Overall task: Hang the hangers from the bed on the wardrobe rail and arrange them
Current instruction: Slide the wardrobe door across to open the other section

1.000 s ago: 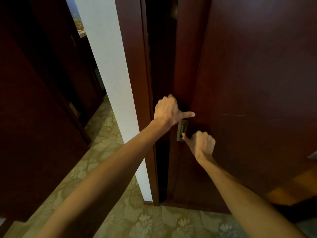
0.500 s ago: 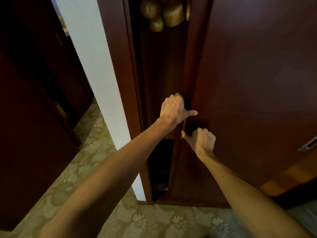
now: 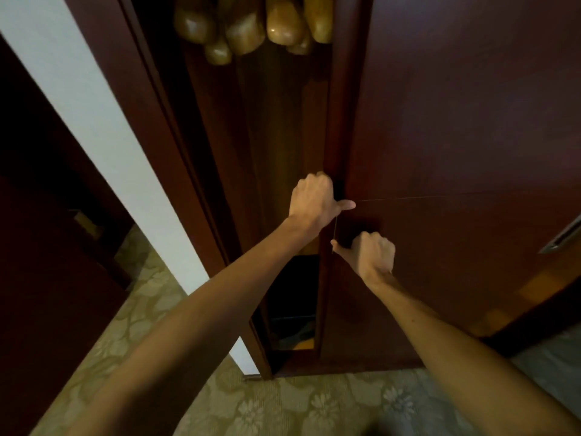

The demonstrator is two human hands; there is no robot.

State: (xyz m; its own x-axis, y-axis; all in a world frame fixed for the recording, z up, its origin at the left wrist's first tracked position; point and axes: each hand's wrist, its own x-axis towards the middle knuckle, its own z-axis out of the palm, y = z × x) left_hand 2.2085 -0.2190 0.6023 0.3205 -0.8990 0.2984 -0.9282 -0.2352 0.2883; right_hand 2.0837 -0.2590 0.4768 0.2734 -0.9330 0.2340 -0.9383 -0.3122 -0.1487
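A dark red-brown sliding wardrobe door [image 3: 456, 136] stands partly open, leaving a narrow gap. My left hand [image 3: 316, 201] grips the door's left edge, fingers curled round it and thumb lying on the front face. Just below, my right hand [image 3: 371, 253] has its fingers hooked into the door's recessed handle, which the hand hides. Through the gap, the rounded ends of several wooden hangers [image 3: 251, 26] hang at the top of the wardrobe. The rail itself is out of view.
A white wall strip [image 3: 103, 146] runs left of the wardrobe frame [image 3: 163, 121]. Dark furniture [image 3: 47, 247] fills the left side. Patterned carpet [image 3: 283, 404] covers the floor. A second door handle [image 3: 562, 236] shows at the right edge. Dark lower shelves [image 3: 292, 309] lie inside the wardrobe.
The door has slid to the right under both hands, widening the gap. The hangers inside have come into view at the top.
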